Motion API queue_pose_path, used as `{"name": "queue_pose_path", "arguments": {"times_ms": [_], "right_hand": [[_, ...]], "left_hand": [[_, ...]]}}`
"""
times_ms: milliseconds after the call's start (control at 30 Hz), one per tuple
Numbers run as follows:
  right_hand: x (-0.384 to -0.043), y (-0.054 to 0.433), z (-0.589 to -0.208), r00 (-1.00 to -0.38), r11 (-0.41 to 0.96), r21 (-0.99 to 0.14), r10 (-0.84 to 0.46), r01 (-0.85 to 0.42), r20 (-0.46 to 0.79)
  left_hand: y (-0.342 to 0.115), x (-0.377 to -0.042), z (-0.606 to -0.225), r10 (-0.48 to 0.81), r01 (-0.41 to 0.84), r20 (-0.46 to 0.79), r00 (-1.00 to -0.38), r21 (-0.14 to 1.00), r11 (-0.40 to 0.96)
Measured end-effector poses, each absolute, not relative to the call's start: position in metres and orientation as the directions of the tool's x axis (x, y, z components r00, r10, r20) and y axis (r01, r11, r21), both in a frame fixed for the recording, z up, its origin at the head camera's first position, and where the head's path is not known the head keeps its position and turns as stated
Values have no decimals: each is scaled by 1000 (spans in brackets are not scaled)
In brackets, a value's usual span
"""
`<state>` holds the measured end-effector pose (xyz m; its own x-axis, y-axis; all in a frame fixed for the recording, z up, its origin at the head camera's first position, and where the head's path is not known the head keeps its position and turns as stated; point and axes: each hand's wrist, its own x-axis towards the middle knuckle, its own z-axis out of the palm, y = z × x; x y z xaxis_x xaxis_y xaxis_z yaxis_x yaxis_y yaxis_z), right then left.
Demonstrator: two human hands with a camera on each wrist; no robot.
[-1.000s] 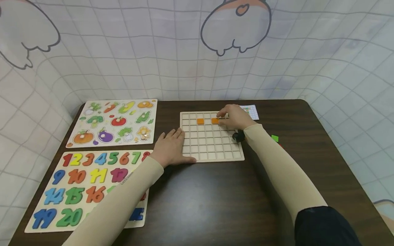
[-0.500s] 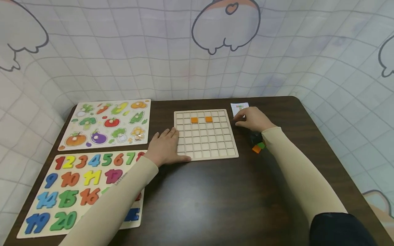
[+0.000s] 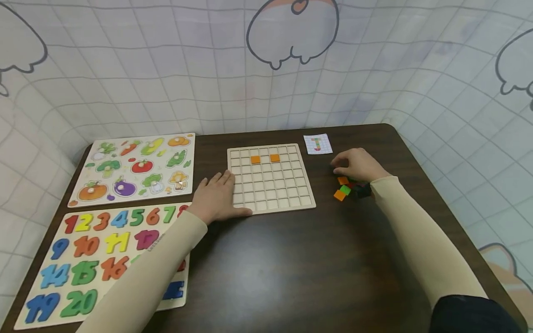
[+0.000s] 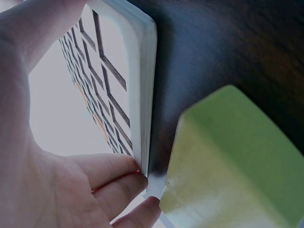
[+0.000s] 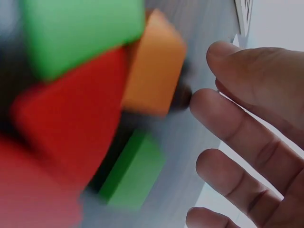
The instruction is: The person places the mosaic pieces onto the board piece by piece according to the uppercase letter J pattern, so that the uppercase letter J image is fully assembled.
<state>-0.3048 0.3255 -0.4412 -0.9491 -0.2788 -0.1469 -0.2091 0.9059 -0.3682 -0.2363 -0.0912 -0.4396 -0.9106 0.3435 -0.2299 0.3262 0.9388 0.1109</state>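
My left hand (image 3: 217, 196) lies with straight fingers along the left edge of the wooden grid board (image 3: 275, 190), thumb at its near corner. In the left wrist view, fingers (image 4: 121, 190) touch the board's side. Two orange squares (image 3: 255, 159) sit in the grid's upper part. My right hand (image 3: 360, 164) hovers with loosely bent fingers over a small heap of coloured blocks right of the board. The right wrist view shows a red block (image 5: 78, 114), an orange block (image 5: 154, 71) and a green block (image 5: 135, 175) beside the fingers, with nothing between thumb and index finger.
A small pattern card (image 3: 318, 144) lies beyond the right hand. On the left are a vegetable puzzle board (image 3: 162, 159) and a number puzzle board (image 3: 97, 240), partly under the left forearm. A patterned cloth (image 3: 233, 83) stands behind the table.
My right hand has left the second orange square on the grid and moved right, past the card, to the blocks. The left hand stays on the board; the head view has turned right.
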Motion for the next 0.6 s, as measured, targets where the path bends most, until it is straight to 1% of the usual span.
{"name": "queue_pose_path", "arguments": {"times_ms": [300, 600], "right_hand": [[-295, 357, -443, -955, 922, -348, -242, -171, -173], [-289, 366, -442, -949, 936, -309, -240, -171, -204]], "left_hand": [[-91, -236, -439, 353, 336, -227, -908, 109, 935], [-91, -237, -439, 351, 334, -229, -908, 113, 936]]}}
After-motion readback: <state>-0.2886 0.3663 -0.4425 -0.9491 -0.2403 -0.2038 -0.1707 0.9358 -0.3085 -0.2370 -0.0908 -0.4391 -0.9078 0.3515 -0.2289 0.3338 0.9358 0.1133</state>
